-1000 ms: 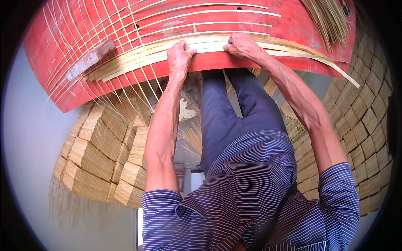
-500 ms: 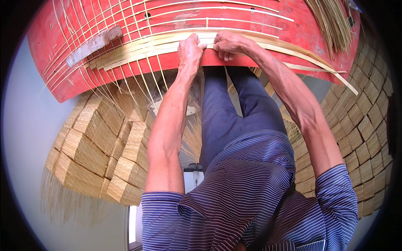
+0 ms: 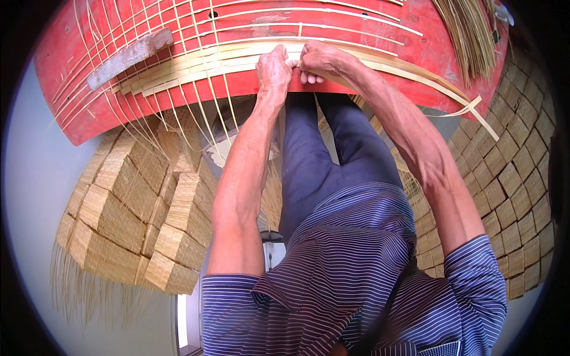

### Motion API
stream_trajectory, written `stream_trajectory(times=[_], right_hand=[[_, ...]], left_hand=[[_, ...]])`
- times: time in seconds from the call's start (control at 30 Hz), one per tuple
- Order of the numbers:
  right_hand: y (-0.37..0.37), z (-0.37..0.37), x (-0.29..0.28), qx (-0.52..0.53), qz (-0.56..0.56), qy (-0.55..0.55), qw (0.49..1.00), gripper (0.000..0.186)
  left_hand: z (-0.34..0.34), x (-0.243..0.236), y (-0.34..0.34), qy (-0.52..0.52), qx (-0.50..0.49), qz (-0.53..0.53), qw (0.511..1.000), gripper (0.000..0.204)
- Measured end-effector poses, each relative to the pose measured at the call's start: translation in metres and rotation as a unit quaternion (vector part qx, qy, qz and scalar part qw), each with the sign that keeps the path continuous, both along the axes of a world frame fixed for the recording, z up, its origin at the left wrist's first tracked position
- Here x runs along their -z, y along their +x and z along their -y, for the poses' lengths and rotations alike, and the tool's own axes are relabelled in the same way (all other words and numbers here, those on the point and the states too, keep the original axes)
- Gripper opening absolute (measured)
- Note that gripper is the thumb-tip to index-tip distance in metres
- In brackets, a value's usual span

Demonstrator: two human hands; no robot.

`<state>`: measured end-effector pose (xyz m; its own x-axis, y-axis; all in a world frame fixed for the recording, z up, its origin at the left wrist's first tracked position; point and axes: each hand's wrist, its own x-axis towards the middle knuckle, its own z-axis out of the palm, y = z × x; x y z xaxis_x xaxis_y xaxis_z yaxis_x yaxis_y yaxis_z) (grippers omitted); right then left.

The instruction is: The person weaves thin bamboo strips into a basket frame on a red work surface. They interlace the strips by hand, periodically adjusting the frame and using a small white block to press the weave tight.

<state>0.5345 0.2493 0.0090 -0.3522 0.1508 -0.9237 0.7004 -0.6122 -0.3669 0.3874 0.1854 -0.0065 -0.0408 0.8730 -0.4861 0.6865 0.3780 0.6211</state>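
Both hands meet at the near edge of a lattice of pale bamboo strips (image 3: 231, 59) on a red board (image 3: 178, 107). My left hand (image 3: 274, 70) is closed, its thumb and fingers pinching a bamboo strip at the front of the weave. Right beside it, my right hand (image 3: 320, 60) is closed on the strip too, with its lower fingers curled under. The exact grip is partly hidden by the fingers. Thin crosswise strips (image 3: 209, 98) hang over the board's near edge, left of my left hand. Longer strip ends (image 3: 475, 107) cross and stick out at the right.
A grey stone bar (image 3: 129, 58) lies across the lattice at left. A bundle of thin bamboo strips (image 3: 469, 41) rests at the board's far right. Stacked woven bamboo pieces stand below at left (image 3: 124, 202) and right (image 3: 510, 196).
At the right, one strip's free end has swung and bent back across another strip. My hands have drawn slightly closer together, and the right fingers are curled lower. The view has shifted a little.
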Motion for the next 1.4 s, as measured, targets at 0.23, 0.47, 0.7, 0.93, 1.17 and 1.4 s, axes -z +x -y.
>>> stream_trajectory(times=[0.23,0.47,0.7,0.93,1.17,1.4], right_hand=[[-0.025,0.000,-0.002,0.050,0.024,-0.011,0.998,0.022],[-0.008,-0.001,-0.013,-0.002,0.021,0.012,1.000,0.024],[0.150,0.018,-0.036,-0.179,-0.029,0.240,0.954,0.028],[0.315,0.040,-0.107,-0.187,0.123,0.231,0.947,0.035],[0.378,0.065,-0.064,-0.218,0.169,0.252,0.928,0.030],[0.394,0.072,-0.045,-0.122,0.193,0.274,0.934,0.027]], left_hand=[[0.006,0.008,-0.005,0.025,-0.015,-0.009,1.000,0.012],[0.001,0.005,-0.002,-0.030,-0.004,0.010,1.000,0.021],[-0.006,0.000,-0.003,-0.061,0.017,0.003,0.998,0.025],[-0.008,0.008,-0.014,-0.070,0.078,-0.005,0.995,0.030],[-0.014,-0.017,0.007,-0.096,0.052,-0.086,0.990,0.049],[-0.009,-0.008,0.021,-0.073,0.035,-0.107,0.991,0.056]])
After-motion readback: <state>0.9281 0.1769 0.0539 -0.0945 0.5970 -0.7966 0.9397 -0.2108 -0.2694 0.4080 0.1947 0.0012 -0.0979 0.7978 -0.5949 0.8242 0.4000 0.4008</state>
